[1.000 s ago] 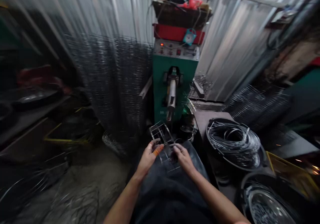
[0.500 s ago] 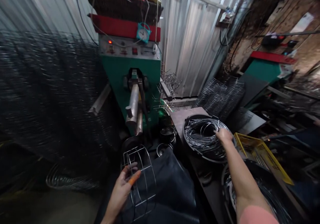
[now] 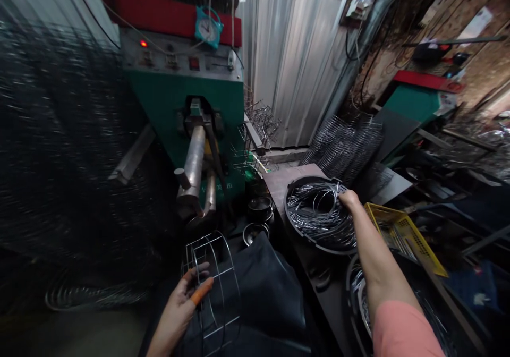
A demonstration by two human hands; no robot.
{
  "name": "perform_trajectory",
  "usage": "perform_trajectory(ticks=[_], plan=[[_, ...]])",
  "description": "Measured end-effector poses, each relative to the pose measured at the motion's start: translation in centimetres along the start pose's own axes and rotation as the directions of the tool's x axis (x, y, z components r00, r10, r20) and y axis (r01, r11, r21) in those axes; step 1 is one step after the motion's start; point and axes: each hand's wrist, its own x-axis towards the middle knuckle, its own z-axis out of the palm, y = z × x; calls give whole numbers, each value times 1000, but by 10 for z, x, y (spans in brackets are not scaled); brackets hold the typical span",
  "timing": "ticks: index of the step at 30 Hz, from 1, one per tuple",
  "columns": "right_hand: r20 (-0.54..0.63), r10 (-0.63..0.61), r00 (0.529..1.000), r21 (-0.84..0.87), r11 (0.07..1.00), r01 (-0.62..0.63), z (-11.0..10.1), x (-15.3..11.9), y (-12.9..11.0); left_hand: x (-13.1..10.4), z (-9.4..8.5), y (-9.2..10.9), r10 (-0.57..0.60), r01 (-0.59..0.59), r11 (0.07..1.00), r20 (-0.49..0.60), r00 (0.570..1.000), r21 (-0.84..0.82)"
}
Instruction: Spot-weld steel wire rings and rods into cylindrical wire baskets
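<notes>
Green steel machine with a red top: upright at upper left [image 3: 159, 96], its thick metal arm [image 3: 195, 152] pointing down toward the person.
Desk: brownish board [image 3: 277, 179], right of centre.
Dark, smooth covering on the lap: lower centre [image 3: 271, 288].
Round black tub: right of centre [image 3: 338, 251], on the desk, filled with loosely coiled, shiny cut wires [image 3: 306, 219].
Silvery openwork wire frame: lower left of centre [image 3: 225, 271], over the lap, below the machine's arm.
Frame's direction: long axis runs up and down the view, its upper end toward the machine, lower end leaning slightly right; the curved side bulges right.
Left hand: lower left [image 3: 181, 298], orange covering on the thumb, fingers curled among the frame's bars, holding it with a narrow gap to the thumb.
Right hand: at the tub's right edge [image 3: 349, 200], fingers together at the wires; whether one is pinched, I cannot tell.
Step in hand: seemingly picking wire while the frame waits; freeing one piece would call for a fine pinch and a steady left hand.
</notes>
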Motion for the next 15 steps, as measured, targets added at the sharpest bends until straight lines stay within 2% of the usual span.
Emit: perform_trajectory(ticks=[2,6,11,15], plan=[[48,19,999,-23,1000,-18,-1,0,-7,-1,1,1,-11,11,1000,-3,1000,0],[41,74,996,-98,993,-69,-4,-5,-18,-1,-1,-1,-46,46,999,21,999,-1],[60,89,994,-112,990,-82,-12,-20,-17,0,-5,-2,-50,50,999,10,999,-2],[-35,80,996,-46,996,-82,-25,-38,-14,-1,-7,-2,-64,65,997,20,998,-37]])
